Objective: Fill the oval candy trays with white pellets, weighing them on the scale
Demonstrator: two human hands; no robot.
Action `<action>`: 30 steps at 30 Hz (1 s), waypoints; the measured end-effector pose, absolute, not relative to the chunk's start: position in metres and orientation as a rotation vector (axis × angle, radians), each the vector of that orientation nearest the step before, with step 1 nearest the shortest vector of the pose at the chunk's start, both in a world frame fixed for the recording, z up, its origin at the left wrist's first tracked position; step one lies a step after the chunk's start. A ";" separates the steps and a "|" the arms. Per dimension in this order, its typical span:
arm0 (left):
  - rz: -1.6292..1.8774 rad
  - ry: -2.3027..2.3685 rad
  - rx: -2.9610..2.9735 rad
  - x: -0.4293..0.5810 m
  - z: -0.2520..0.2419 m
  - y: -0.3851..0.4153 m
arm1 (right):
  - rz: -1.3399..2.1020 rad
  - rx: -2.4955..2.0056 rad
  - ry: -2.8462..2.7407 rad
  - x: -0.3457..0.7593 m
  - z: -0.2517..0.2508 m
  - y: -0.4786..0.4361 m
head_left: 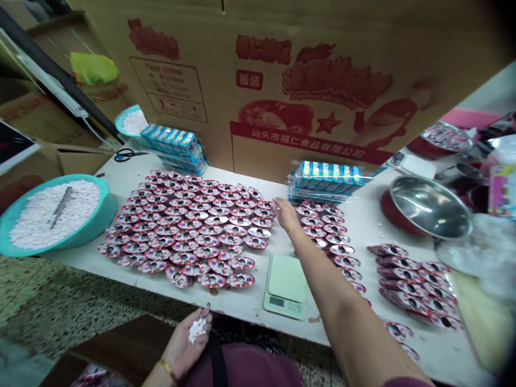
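The right hand (285, 215) is by the red packs (206, 241) on the white surface (242, 304); I can't tell if it pinches one. Its arm hides some packs. Their open tops face up, the long ovals running mostly left to right, too many to count. The left hand (188, 339) curls around white bits (197, 329). There's one scale (286, 278) and two teal bowls (86, 228), the small one partly behind blue boxes (171, 142).
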State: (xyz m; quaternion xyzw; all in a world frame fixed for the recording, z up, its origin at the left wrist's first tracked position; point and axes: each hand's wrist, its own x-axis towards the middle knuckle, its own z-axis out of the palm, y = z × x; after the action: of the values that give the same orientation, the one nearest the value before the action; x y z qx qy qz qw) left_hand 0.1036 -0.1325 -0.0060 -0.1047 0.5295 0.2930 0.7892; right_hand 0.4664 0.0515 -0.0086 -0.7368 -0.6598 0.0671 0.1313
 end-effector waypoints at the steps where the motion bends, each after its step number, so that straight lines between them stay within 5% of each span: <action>1: 0.618 1.131 -0.213 0.103 -0.008 -0.131 | 0.147 -2.150 -1.889 0.477 -0.007 0.030; 7: 0.507 1.080 -0.155 0.124 -0.010 -0.114 | 0.079 -2.455 -1.987 0.521 -0.002 -0.104; 17: 0.411 1.003 -0.168 0.163 0.000 -0.124 | -0.121 -2.380 -2.103 0.484 0.021 -0.132; 30: 0.346 0.738 -0.126 0.202 0.003 -0.137 | 0.429 -1.801 -2.385 0.344 0.021 -0.188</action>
State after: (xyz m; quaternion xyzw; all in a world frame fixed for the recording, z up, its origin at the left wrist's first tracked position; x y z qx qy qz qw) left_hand 0.2020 -0.1365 0.0029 -0.0613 0.3586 0.1682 0.9162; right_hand 0.3442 -0.1878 0.0213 -0.5954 -0.7884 0.1418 0.0614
